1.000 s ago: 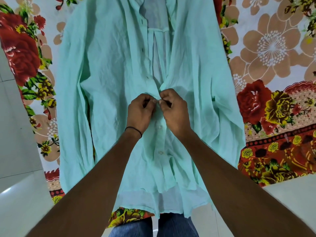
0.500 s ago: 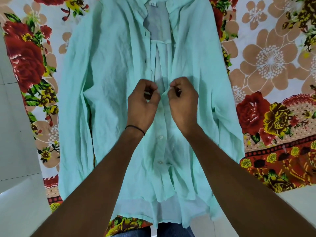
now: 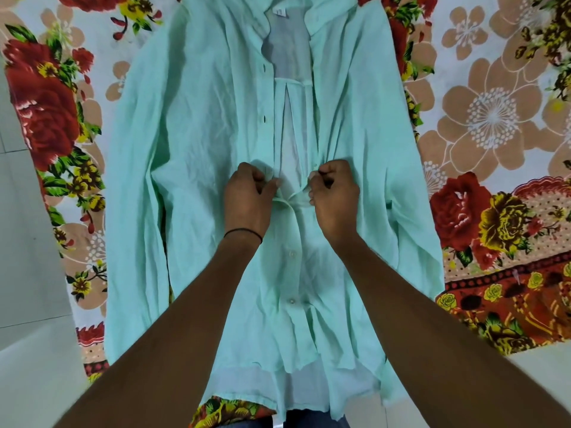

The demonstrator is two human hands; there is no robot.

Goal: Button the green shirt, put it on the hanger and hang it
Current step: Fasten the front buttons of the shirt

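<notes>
A pale green shirt [image 3: 200,125] lies flat, front up, collar far from me, on a flowered bedsheet [image 3: 482,118]. Its lower front is closed with white buttons [image 3: 292,254]; above my hands the front stands open. My left hand [image 3: 247,199] pinches the buttonhole edge of the left placket. My right hand [image 3: 333,196] pinches the right placket edge. The two edges are a small gap apart between my hands. No hanger is in view.
The flowered bedsheet covers the bed on both sides of the shirt. Pale tiled floor [image 3: 21,242] lies to the left and at the lower right. My jeans [image 3: 312,420] show at the bottom edge.
My hands moved up the shirt front from the last closed button and now hold the two plackets slightly apart. The view has tilted so more of the collar shows.
</notes>
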